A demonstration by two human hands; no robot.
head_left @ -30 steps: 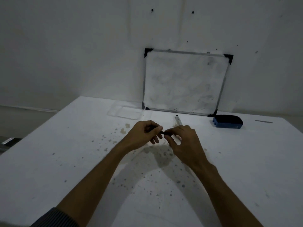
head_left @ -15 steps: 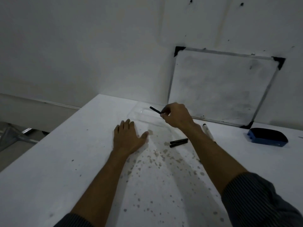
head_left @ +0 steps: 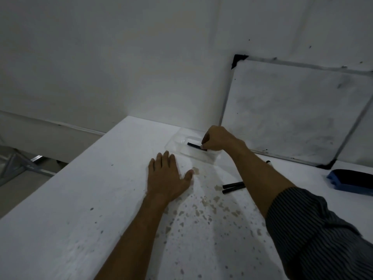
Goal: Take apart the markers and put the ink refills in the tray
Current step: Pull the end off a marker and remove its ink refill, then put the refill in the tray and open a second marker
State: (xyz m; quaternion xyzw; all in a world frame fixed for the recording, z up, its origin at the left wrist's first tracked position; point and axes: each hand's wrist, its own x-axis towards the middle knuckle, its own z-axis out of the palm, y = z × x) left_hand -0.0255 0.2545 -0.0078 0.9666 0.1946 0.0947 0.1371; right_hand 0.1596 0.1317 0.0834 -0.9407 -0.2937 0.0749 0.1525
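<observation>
A clear plastic tray point(head_left: 177, 141) lies at the back of the white table, near the wall. My right hand point(head_left: 219, 141) reaches over it, fingers pinched on one end of a thin black ink refill point(head_left: 194, 145) that lies low inside the tray. My left hand point(head_left: 167, 177) rests flat on the table in front of the tray, fingers spread and holding nothing. Two black marker pieces point(head_left: 233, 187) lie side by side on the table, partly hidden behind my right forearm. The tip of another marker point(head_left: 268, 162) shows beyond that forearm.
A whiteboard point(head_left: 292, 110) leans against the wall behind the tray. A blue eraser point(head_left: 352, 181) sits at the right edge. The table point(head_left: 80, 209) is speckled with stains, and its left edge drops to the floor.
Both hands were together on a marker a second ago. My left hand then lay flat, and my right hand carried the black refill back and lowered it into the tray.
</observation>
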